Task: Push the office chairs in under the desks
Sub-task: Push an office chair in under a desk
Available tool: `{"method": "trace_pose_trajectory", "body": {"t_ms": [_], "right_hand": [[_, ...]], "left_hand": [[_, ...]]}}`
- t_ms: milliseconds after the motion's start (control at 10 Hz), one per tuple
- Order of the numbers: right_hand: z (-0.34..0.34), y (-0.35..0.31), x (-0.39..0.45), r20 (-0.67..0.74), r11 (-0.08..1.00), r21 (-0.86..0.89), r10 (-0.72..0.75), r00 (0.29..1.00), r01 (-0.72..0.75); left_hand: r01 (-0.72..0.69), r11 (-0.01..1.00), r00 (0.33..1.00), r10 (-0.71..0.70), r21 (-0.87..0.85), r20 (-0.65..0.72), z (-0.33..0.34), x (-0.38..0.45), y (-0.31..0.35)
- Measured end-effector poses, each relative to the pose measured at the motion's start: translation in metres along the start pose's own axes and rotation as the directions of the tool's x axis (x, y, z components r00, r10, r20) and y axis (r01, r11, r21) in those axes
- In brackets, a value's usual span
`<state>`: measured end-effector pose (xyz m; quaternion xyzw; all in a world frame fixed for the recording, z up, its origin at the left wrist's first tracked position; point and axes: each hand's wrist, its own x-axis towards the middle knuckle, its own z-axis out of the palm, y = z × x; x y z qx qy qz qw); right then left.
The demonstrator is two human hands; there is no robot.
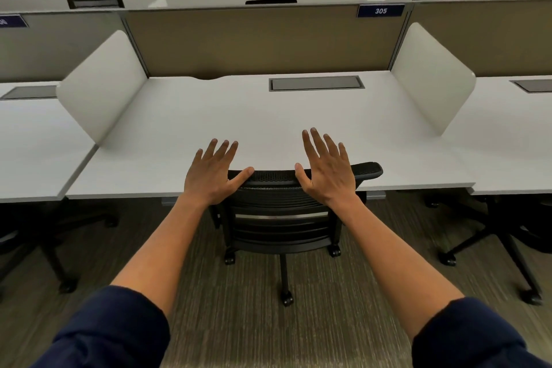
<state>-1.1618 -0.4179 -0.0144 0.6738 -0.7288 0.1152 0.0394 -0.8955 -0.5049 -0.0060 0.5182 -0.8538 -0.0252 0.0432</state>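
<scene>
A black mesh office chair [280, 212] stands in front of me, its seat tucked under the white desk [239, 116] and its backrest top at the desk's front edge. My left hand [213, 172] is spread with straight fingers over the left end of the backrest top, the thumb lying on it. My right hand [324, 166] is spread the same way over the right part of the backrest top. Neither hand curls round the chair.
White side screens [101, 89] [433, 78] flank the desk, with a tan back panel and a sign reading 305 [380, 11]. Other chairs sit under the left desk [53, 236] and the right desk [501, 230]. Striped carpet [268, 334] lies underfoot.
</scene>
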Motion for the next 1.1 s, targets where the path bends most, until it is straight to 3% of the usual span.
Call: {"method": "trace_pose_trajectory", "body": {"t_ms": [600, 900, 1100], "right_hand": [[0.003, 0.000, -0.002, -0.025, 1.000, -0.001, -0.015, 1.000, 0.015], [0.003, -0.008, -0.016, -0.060, 1.000, -0.020, 0.023, 0.998, -0.024], [0.012, -0.048, -0.046, -0.067, 0.996, 0.007, -0.090, 0.994, 0.091]], "left_hand": [[0.099, 0.994, 0.994, -0.097, 0.039, -0.050, 0.000, -0.017, 0.015], [0.110, 0.993, 0.993, -0.112, -0.036, -0.045, 0.010, -0.062, 0.031], [0.142, 0.988, 0.986, -0.146, -0.053, -0.075, 0.020, -0.118, 0.023]]}}
